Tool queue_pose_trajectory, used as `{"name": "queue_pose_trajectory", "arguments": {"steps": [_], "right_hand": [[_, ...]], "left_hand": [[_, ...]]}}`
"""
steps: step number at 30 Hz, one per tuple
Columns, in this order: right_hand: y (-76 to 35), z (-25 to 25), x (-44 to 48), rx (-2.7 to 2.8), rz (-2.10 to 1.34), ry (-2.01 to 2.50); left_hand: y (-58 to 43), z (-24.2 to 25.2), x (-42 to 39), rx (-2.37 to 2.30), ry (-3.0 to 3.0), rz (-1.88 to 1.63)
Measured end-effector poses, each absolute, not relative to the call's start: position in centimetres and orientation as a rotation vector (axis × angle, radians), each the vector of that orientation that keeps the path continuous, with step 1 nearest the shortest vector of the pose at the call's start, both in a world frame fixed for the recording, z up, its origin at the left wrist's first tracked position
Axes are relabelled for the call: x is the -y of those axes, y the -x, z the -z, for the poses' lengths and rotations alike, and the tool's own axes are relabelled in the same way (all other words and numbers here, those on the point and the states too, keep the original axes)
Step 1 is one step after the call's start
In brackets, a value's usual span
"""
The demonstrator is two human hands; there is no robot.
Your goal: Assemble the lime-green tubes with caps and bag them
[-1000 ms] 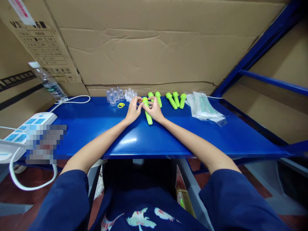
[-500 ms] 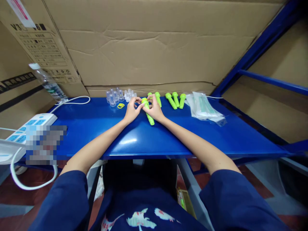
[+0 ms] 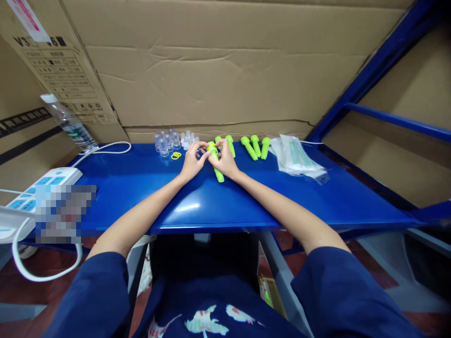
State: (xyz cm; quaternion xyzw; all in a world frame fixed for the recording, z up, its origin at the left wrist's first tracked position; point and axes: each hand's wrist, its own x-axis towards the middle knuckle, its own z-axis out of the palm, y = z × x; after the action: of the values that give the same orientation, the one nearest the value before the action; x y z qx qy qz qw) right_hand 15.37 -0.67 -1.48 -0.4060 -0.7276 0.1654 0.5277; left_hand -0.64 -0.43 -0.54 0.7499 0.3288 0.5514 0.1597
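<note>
Between my hands a bright green flashlight-shaped piece slants over the blue table, its narrow end towards me. A yellow ring sits at its wide head. My left hand is closed, with thumb and fingertips pinching at the ring from the left. From the other side my right hand grips the piece just below the head, its fingers curled at the ring too. Exact fingertip contact is partly hidden. Loose yellow rings lie left of my left hand, near clear plastic cups and smaller clear parts.
More green pieces lie behind my right hand and farther right, such as this green piece. Plastic bags rest at the table's right. On the left are a power strip, a white cable and a leaning water bottle. Cardboard walls the back.
The whole view has shifted very slightly. Both hands keep nearly the same hold at the head of the green piece.
</note>
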Motion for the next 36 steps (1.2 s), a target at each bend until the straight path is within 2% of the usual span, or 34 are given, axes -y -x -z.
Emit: {"name": "queue_pose_trajectory", "arguments": {"steps": [7,19,31,36], "right_hand": [[-14.6,1.6,1.5,1.724,-0.382,0.998],[-14.1,1.8,1.9,1.838,0.018,1.143],[-14.1,1.5,2.1,1.882,0.042,1.179],[-14.2,2.1,1.5,1.798,-0.123,1.099]], "left_hand": [[0.5,0.1,1.4,-0.97,-2.19,-1.628],[0.8,0.1,1.0,-0.945,-2.303,-1.663],[1.2,-0.5,0.7,-0.971,-2.467,-1.555],[1.4,-0.2,0.3,-0.938,-2.461,-1.536]]}}
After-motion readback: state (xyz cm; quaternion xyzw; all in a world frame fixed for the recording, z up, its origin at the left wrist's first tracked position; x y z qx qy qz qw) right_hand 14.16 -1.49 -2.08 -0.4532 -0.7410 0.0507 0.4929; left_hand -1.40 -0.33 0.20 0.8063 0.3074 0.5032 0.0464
